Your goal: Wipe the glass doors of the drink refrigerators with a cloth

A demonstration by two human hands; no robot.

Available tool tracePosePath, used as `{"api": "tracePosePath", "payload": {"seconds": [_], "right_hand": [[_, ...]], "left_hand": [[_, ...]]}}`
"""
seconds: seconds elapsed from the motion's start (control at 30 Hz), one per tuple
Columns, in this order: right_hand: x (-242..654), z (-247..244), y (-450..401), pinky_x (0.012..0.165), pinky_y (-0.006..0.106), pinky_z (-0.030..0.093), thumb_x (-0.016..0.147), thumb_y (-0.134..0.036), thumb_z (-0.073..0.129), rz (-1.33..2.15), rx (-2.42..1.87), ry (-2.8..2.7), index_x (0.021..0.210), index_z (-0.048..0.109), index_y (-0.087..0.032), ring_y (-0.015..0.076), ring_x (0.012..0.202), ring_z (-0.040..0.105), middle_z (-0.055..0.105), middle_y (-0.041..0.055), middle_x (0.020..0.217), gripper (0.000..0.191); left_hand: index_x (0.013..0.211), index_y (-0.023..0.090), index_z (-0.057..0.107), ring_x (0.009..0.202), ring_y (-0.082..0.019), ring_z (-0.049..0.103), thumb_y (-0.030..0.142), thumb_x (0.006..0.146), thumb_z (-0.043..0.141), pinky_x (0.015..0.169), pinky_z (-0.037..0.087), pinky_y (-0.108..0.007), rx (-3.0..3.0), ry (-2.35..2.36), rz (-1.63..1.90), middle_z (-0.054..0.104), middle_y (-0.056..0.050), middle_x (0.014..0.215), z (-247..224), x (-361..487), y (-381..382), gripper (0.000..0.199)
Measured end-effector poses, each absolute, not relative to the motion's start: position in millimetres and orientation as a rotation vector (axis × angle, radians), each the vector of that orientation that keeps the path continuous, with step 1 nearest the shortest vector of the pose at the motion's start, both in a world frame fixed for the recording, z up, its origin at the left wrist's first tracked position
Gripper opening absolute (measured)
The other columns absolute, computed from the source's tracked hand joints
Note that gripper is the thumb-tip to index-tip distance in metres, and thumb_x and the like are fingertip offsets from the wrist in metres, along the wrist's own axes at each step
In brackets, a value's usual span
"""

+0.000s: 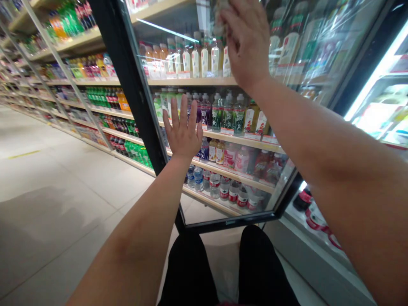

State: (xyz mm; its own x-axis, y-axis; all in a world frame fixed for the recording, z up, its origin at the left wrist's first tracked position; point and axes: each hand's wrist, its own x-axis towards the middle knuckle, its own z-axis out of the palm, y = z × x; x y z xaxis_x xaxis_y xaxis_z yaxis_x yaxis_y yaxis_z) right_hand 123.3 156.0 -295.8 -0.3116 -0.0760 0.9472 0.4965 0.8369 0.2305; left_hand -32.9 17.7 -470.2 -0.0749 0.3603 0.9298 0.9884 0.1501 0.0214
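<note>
A glass door (223,222) with a black frame stands swung open in front of me. My left hand (183,129) lies flat on the glass near its left edge, fingers spread and pointing up. Higher up and to the right, my right hand (247,38) is at the glass with its fingers bent around something pale and crumpled, which looks like a cloth but is blurred and cut off by the top edge. Through the pane, rows of bottles (228,112) show on shelves.
Long shelves of drinks (105,100) run away to the left above a pale tiled floor (73,204). A lit cooler with bottles (315,216) stands at the right. My legs (194,267) are close below the door's lower edge.
</note>
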Motion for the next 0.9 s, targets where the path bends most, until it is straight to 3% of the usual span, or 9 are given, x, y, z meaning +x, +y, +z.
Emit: {"api": "tracePosePath", "payload": {"seconds": [0.23, 0.5, 0.7, 0.8, 0.9], "right_hand": [[159, -331, 181, 0.131, 0.043, 0.022, 0.103, -0.035, 0.039, -0.555, -0.237, -1.753, 0.141, 0.054, -0.030, 0.0162, 0.149, 0.033, 0.051, -0.0064, 0.154, 0.041], [208, -323, 237, 0.128, 0.048, 0.020, 0.100, -0.026, 0.044, -0.410, -0.396, -1.477, 0.139, 0.054, -0.021, 0.0160, 0.144, 0.031, 0.050, -0.0001, 0.155, 0.040], [235, -340, 265, 0.128, 0.044, 0.018, 0.096, -0.039, 0.047, -0.366, -0.280, -1.580, 0.136, 0.054, -0.038, 0.0153, 0.144, 0.032, 0.051, -0.0123, 0.152, 0.041], [243, -331, 272, 0.128, 0.047, 0.019, 0.097, -0.035, 0.044, -0.337, -0.341, -1.517, 0.138, 0.055, -0.030, 0.0169, 0.143, 0.035, 0.050, -0.0067, 0.154, 0.043], [242, -344, 274, 0.128, 0.051, 0.014, 0.098, -0.033, 0.041, -0.256, -0.425, -1.411, 0.141, 0.052, -0.024, 0.0191, 0.147, 0.029, 0.045, -0.0020, 0.158, 0.046]], "left_hand": [[0.156, 0.011, 0.035, 0.144, -0.011, -0.028, 0.051, 0.099, 0.018, 0.126, -0.017, -0.043, -1.334, -1.588, -0.922, 0.013, -0.003, 0.167, -469, -31, 16, 0.071], [0.156, 0.016, 0.037, 0.151, -0.018, -0.015, 0.050, 0.100, 0.027, 0.127, -0.015, -0.041, -1.328, -1.504, -1.007, 0.012, 0.001, 0.167, -473, -36, 20, 0.066], [0.154, 0.021, 0.042, 0.157, -0.025, 0.002, 0.050, 0.099, 0.037, 0.129, -0.005, -0.050, -1.316, -1.464, -1.015, 0.023, -0.001, 0.167, -475, -39, 17, 0.062], [0.153, 0.027, 0.044, 0.157, -0.031, 0.014, 0.051, 0.098, 0.041, 0.128, 0.003, -0.059, -1.302, -1.467, -1.037, 0.032, -0.003, 0.165, -465, -36, 10, 0.060], [0.154, 0.027, 0.043, 0.154, -0.035, 0.020, 0.050, 0.097, 0.041, 0.128, 0.004, -0.061, -1.278, -1.508, -1.038, 0.034, -0.002, 0.164, -434, -33, 3, 0.062]]}}
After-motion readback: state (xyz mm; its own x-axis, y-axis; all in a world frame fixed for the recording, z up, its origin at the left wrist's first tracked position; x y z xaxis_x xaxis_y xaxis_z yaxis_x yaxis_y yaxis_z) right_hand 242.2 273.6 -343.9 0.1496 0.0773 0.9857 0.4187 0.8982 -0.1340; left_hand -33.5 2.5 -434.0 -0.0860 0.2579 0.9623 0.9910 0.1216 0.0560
